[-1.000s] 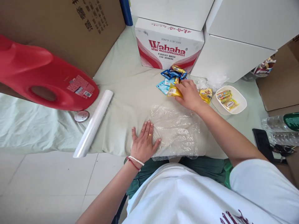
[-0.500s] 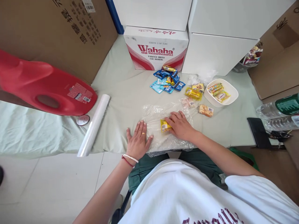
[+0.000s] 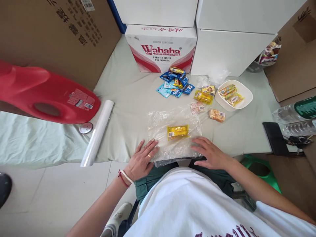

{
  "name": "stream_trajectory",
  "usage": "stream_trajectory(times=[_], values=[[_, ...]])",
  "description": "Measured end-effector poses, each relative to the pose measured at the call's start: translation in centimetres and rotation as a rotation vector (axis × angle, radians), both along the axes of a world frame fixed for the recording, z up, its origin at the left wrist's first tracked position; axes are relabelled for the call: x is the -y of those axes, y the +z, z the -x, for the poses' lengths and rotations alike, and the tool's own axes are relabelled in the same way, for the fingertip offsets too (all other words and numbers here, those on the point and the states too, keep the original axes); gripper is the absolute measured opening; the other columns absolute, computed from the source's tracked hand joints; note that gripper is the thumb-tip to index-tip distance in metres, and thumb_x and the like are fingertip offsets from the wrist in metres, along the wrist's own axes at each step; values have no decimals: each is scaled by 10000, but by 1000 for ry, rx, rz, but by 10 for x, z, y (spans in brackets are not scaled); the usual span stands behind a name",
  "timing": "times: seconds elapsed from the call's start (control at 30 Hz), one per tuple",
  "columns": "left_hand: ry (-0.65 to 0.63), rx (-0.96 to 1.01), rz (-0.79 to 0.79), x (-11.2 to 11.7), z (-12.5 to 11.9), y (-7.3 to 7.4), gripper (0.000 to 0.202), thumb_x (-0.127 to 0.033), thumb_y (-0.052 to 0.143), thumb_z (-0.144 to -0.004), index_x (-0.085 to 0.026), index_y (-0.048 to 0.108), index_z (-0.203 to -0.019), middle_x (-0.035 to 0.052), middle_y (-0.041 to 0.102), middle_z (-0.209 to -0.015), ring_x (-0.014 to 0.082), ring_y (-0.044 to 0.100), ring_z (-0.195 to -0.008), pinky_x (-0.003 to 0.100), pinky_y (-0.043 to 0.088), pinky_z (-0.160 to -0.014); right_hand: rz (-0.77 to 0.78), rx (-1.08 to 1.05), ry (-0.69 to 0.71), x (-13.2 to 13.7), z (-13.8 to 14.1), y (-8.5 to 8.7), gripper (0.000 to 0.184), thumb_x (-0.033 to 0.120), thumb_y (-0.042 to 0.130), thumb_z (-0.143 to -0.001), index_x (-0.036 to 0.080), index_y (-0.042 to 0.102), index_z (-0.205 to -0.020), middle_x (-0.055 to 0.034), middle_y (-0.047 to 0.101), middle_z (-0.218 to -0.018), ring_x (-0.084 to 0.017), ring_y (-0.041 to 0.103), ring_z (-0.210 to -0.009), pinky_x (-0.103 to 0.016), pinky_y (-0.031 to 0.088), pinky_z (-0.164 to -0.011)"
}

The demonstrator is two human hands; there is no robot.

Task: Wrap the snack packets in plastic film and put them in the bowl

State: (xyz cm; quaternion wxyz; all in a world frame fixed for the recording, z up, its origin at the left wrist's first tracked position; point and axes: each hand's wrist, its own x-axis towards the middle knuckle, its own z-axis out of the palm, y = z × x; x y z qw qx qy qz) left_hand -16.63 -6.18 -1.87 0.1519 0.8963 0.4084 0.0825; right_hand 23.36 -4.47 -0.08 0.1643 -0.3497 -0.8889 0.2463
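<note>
White plastic bowl (image 3: 248, 97) holds yellow-wrapped snacks (image 3: 233, 97); and we've released the oblong yellow packet (image 3: 181, 130) onto clear plastic film (image 3: 158, 122), left hand (image 3: 140, 160) and right hand (image 3: 211, 154) loosely spread!

"What's the floor like?"
"Large pale grey square tiles (image 3: 61, 191) with thin joint lines, slightly glossy."
"And the furniture?"
"A long table under a wrinkled pale green cloth (image 3: 128, 92), with a bright green plastic piece (image 3: 270, 177) low beside its right end; I can't tell quite what it is."
"What closes off the back?"
"Smooth white box-shaped units (image 3: 237, 54), one of them directly above a white-and-red cardboard Wahaha carton (image 3: 160, 49). A blue upright post (image 3: 117, 16) shows beside them."
"And the sides?"
"A big brown printed cardboard box (image 3: 49, 36) on the left, brown cardboard (image 3: 292, 70) on the right."
"The light?"
"Soft and even."
</note>
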Motion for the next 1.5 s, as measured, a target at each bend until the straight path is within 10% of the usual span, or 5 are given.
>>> stream_trajectory(times=[0.3,0.83,1.1,1.37,1.5], values=[[31,46,42,-7,-3,1,552,-501,490,-1009,-214,557,-1476,141,463,-1648,279,389,-1563,545,136,-1325,99,-145,-130,-28,14,29,271,387,523,-1056,247,740,-1136,-107,727,-1095,-270,624,-1071,-500,538,-983],[113,69,-12,-2,-9,-6,431,-396,544,-985,-311,665,-1390,78,513,-1618,278,468,-1513,569,190,-1300,36,7,-261,-93,57,22,508,370,657,-943,184,612,-1414,-172,638,-1327,-361,518,-1283,-558,417,-1122],[120,120,-61,-2,-7,-9,397,-347,495,-1029,-301,675,-1380,68,548,-1590,252,496,-1495,542,231,-1301,21,179,-134,-77,102,11,522,211,639,-945,190,580,-1463,-163,607,-1397,-341,411,-1430,-577,314,-1214],[228,265,-103,-3,-14,-16,342,-290,493,-1047,-284,693,-1325,52,665,-1469,215,602,-1395,486,305,-1273,-90,5,-2,-18,23,13,801,586,704,-931,209,428,-1581,-195,477,-1557,-357,397,-1468,-615,378,-1205],[293,322,-63,-6,-17,-12,295,-298,497,-1045,-285,723,-1234,38,724,-1384,212,644,-1340,493,307,-1259,-104,34,-75,7,5,-1,351,373,610,-1024,194,667,-1320,-183,611,-1431,-318,508,-1377,-574,453,-1141]])
